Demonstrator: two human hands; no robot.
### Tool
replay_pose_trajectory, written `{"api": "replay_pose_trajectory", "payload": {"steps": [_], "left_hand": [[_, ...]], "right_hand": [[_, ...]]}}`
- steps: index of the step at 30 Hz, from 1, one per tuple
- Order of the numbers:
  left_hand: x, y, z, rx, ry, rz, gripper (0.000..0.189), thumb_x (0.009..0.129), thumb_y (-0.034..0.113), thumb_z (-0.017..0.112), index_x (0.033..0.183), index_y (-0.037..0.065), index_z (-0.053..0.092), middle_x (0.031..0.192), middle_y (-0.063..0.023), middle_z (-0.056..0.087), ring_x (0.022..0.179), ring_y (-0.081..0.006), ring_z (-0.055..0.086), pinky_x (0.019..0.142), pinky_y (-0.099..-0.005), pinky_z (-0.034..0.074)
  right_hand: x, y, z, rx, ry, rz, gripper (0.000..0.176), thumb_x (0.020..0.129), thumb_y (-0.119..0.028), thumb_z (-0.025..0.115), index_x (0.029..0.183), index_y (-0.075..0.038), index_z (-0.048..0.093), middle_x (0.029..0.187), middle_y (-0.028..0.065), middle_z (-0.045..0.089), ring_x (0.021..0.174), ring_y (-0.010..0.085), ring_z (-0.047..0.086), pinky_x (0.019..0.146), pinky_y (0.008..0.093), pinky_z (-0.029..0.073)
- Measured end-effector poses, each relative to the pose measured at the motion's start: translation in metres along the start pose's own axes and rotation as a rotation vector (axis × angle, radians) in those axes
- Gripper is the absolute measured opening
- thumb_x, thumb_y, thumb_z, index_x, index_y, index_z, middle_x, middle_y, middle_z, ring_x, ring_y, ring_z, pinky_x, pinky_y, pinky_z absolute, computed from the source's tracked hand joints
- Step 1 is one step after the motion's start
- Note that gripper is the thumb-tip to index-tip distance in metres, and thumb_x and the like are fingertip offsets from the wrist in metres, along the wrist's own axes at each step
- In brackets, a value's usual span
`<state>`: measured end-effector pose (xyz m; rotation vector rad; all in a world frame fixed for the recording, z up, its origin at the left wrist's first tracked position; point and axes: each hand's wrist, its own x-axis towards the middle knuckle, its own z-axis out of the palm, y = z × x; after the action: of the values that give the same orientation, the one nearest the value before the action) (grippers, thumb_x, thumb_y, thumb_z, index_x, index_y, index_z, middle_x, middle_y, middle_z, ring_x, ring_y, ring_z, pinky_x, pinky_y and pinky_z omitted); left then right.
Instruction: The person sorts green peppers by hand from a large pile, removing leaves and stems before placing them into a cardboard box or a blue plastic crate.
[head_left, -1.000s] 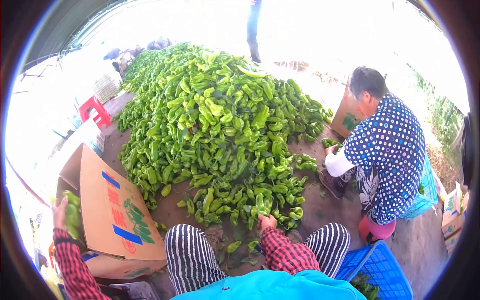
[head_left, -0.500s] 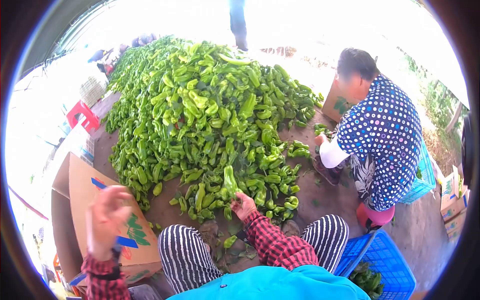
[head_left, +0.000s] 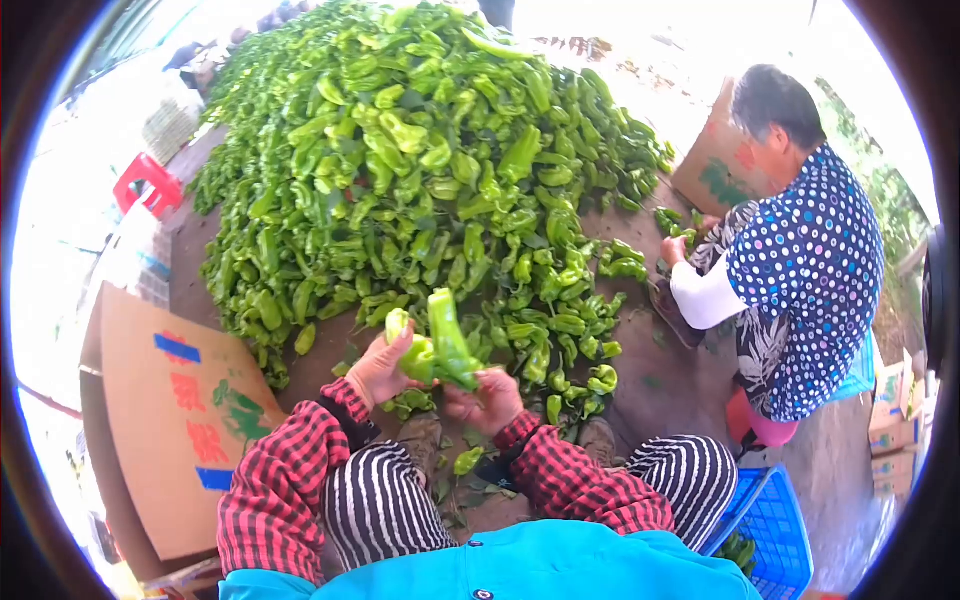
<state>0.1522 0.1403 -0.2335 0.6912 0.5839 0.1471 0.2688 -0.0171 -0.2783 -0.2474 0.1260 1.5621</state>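
My left hand [head_left: 380, 368] is closed around a light green pepper [head_left: 418, 358], its thumb up along the side. Close beside it, my right hand [head_left: 486, 400] pinches the lower end of a longer green pepper [head_left: 452, 340] that stands nearly upright. The two peppers touch or overlap between my hands, just in front of the near edge of a big heap of green peppers [head_left: 400, 180]. Some fingers of my right hand are hidden by shadow and by the pepper.
An open cardboard box [head_left: 180, 430] leans at my left. By my right knee stands a blue crate [head_left: 775, 540] with some greens inside. A co-worker [head_left: 800, 250] in a dotted shirt sits at the right, near another box [head_left: 720, 150]. A red stool [head_left: 148, 185] is at the far left.
My left hand has come from above the cardboard box to the middle and now holds a pepper beside my right hand. My right hand has lifted its pepper slightly. The view has tilted down.
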Motion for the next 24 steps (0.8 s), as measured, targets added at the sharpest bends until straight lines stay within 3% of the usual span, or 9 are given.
{"api": "replay_pose_trajectory", "payload": {"steps": [6,8,10,13,18,20,21,23,24], "left_hand": [[0.035,-0.039,-0.031,0.181,0.443,0.151,0.058,0.071,0.019,0.075,0.117,0.015,0.040,0.100,-0.0041,0.055,0.089,-0.0212,0.057,0.071,-0.0457,0.050],[0.044,-0.048,-0.041,0.117,0.473,0.281,0.057,0.070,0.014,0.075,0.116,0.010,0.042,0.098,-0.0050,0.056,0.085,-0.0184,0.057,0.072,-0.0367,0.051],[0.043,-0.042,-0.068,-0.141,0.279,0.049,0.046,0.069,0.003,0.069,0.110,0.008,0.047,0.097,-0.0060,0.056,0.085,-0.0202,0.058,0.075,-0.0325,0.050],[0.033,-0.046,-0.067,-0.322,0.065,0.018,0.041,0.070,0.012,0.065,0.108,0.006,0.049,0.105,-0.0098,0.055,0.095,-0.0255,0.057,0.085,-0.0365,0.046],[0.039,-0.047,-0.066,-0.373,0.033,0.144,0.041,0.070,0.019,0.065,0.108,0.013,0.051,0.105,-0.0099,0.056,0.096,-0.0323,0.056,0.082,-0.0477,0.046],[0.038,-0.050,-0.080,-0.463,0.087,0.123,0.037,0.069,0.018,0.065,0.103,0.014,0.053,0.105,-0.0114,0.055,0.094,-0.0319,0.056,0.079,-0.0486,0.047],[0.035,-0.053,-0.082,-0.459,0.065,0.092,0.036,0.068,0.017,0.064,0.102,0.014,0.052,0.105,-0.0122,0.054,0.093,-0.0318,0.056,0.078,-0.0490,0.047],[0.027,-0.058,-0.082,-0.439,0.067,-0.001,0.038,0.067,0.014,0.063,0.103,0.014,0.051,0.104,-0.0142,0.054,0.091,-0.0326,0.056,0.076,-0.0492,0.048],[0.022,-0.056,-0.078,-0.403,0.027,-0.042,0.048,0.067,0.014,0.063,0.112,0.011,0.047,0.105,-0.0150,0.054,0.091,-0.0325,0.056,0.077,-0.0482,0.048]], "right_hand": [[0.017,-0.016,-0.023,-0.324,0.081,0.065,0.025,0.084,-0.017,0.050,0.106,-0.005,0.051,0.086,0.0039,0.056,0.073,0.0120,0.055,0.061,0.0301,0.046],[0.026,-0.018,-0.017,-0.845,0.370,-0.252,0.024,0.085,-0.018,0.051,0.103,-0.002,0.050,0.083,0.0044,0.055,0.065,0.0098,0.051,0.058,0.0262,0.044],[0.036,-0.022,-0.029,-0.725,0.410,-0.334,0.023,0.085,-0.019,0.053,0.101,-0.002,0.051,0.080,0.0029,0.055,0.067,0.0086,0.053,0.059,0.0242,0.045],[0.052,-0.029,-0.048,-1.531,0.546,-0.457,0.034,0.081,-0.021,0.059,0.106,-0.001,0.049,0.078,0.0064,0.060,0.071,0.0155,0.058,0.064,0.0283,0.046],[0.062,-0.022,-0.030,-1.695,-0.115,-0.135,0.041,0.079,-0.033,0.063,0.106,-0.002,0.056,0.084,0.0178,0.062,0.078,0.0271,0.061,0.072,0.0341,0.048],[0.081,-0.065,-0.038,-1.918,0.045,0.075,0.034,0.078,-0.037,0.059,0.084,-0.004,0.064,0.081,0.0162,0.063,0.073,0.0335,0.060,0.067,0.0400,0.048],[0.095,-0.089,-0.053,-2.186,0.191,-0.351,0.028,0.075,-0.033,0.059,0.068,-0.007,0.065,0.070,0.0121,0.061,0.064,0.0280,0.060,0.062,0.0383,0.049],[0.111,-0.153,-0.074,-2.515,0.943,-0.515,0.021,0.066,-0.025,0.061,0.082,-0.011,0.066,0.089,0.0088,0.059,0.087,0.0257,0.057,0.079,0.0445,0.043],[0.110,-0.180,-0.077,-2.437,1.170,-0.386,0.038,0.065,-0.027,0.064,0.100,-0.012,0.060,0.119,0.0090,0.047,0.113,0.0285,0.042,0.090,0.0480,0.034]]}}
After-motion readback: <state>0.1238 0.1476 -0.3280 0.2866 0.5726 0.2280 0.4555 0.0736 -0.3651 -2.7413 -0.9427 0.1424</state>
